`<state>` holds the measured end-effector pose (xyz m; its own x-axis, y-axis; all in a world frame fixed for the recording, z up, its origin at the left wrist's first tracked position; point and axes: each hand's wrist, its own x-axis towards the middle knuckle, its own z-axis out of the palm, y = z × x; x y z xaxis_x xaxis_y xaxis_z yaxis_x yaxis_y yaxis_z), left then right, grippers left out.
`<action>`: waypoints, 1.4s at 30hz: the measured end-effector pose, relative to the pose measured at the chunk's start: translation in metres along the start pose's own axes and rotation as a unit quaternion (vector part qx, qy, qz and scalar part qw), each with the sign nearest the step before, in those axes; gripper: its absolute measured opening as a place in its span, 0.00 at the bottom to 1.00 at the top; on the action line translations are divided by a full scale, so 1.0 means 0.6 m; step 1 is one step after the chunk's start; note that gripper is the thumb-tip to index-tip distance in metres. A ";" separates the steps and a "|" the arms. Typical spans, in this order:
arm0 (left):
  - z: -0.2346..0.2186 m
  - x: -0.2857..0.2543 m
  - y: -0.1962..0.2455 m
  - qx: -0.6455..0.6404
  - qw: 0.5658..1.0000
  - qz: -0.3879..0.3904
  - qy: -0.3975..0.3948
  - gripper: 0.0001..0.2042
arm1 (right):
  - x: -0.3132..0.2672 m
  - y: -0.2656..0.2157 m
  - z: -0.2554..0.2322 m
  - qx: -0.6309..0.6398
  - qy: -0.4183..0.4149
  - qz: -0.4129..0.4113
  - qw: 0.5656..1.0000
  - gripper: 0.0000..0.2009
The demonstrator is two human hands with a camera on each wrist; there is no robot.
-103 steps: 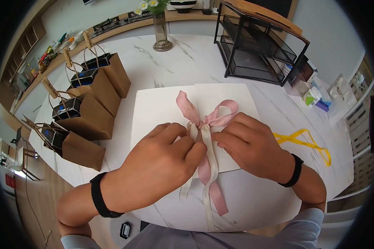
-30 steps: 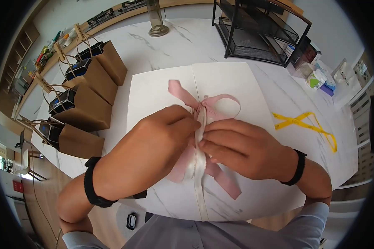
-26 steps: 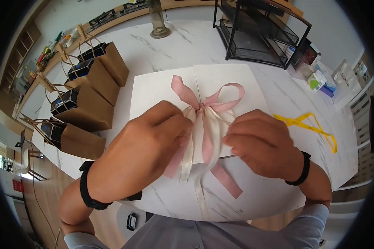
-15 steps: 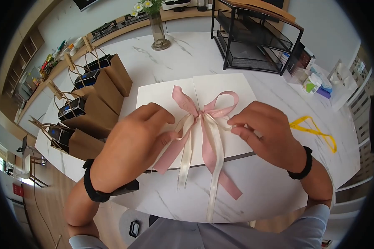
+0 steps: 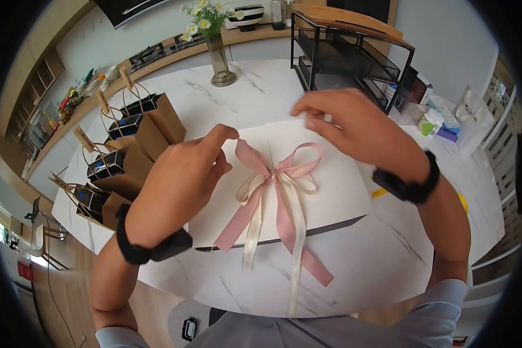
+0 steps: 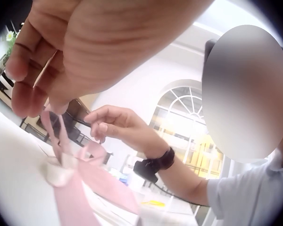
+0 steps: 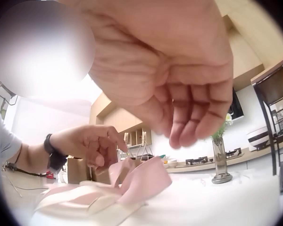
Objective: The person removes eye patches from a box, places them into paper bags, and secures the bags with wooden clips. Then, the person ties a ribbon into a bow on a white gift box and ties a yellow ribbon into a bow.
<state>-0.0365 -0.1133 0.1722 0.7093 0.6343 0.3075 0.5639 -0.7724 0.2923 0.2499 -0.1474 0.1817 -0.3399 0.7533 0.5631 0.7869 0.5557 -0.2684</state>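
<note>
A white box [image 5: 342, 168] lies on the table with a bow tied at its middle. The bow joins a pink ribbon [image 5: 285, 216] and a cream ribbon [image 5: 297, 243]; pink and cream tails hang over the near edge. My left hand [image 5: 182, 174] is over the box's left side, index fingertip close by the upper pink end, thumb apart from it. My right hand [image 5: 359, 124] is raised over the far right part of the box, fingers loosely bent, holding nothing. In the right wrist view, the pink loop [image 7: 146, 181] stands below the right fingers.
Several brown paper bags [image 5: 171, 122] with clipped handles line the left side. A glass vase [image 5: 219, 61] with daisies stands behind the box, a black mesh rack [image 5: 354, 58] at back right. Yellow ribbon [image 5: 463, 203] lies partly hidden behind the right forearm.
Both hands have let go of the cream loops and moved up and away from the knot. The right hand went farther back. Cream loops now show on both sides of the knot.
</note>
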 end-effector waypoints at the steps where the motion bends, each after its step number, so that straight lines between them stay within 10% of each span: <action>1: 0.002 0.013 -0.005 0.026 1.000 0.003 0.000 0.20 | 0.025 0.019 0.014 0.050 -0.087 0.006 0.995 0.10; 5: 0.022 0.032 -0.012 0.042 0.997 0.054 0.027 0.19 | 0.097 0.038 0.078 0.267 -0.375 0.083 0.884 0.21; 8: 0.024 0.036 -0.008 0.042 0.996 0.075 0.029 0.15 | 0.111 0.042 0.118 0.384 -0.418 0.059 0.821 0.29; 24: 0.042 0.035 -0.017 -0.075 0.995 0.055 0.038 0.17 | 0.106 0.079 0.133 0.593 -0.404 0.128 0.685 0.27; 29: 0.031 0.044 -0.008 -0.312 0.939 -0.143 -0.038 0.12 | 0.113 0.081 0.143 0.585 -0.417 0.148 0.680 0.25; 42: 0.062 0.035 -0.051 -0.627 0.752 -0.193 -0.062 0.27 | 0.123 0.065 0.133 0.487 -0.431 0.145 0.746 0.19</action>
<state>-0.0231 -0.0775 0.1359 0.6734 0.7345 -0.0841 -0.0493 0.1581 0.9862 0.2146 -0.0422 0.1503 -0.7638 0.6038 -0.2280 0.2872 0.0016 -0.9579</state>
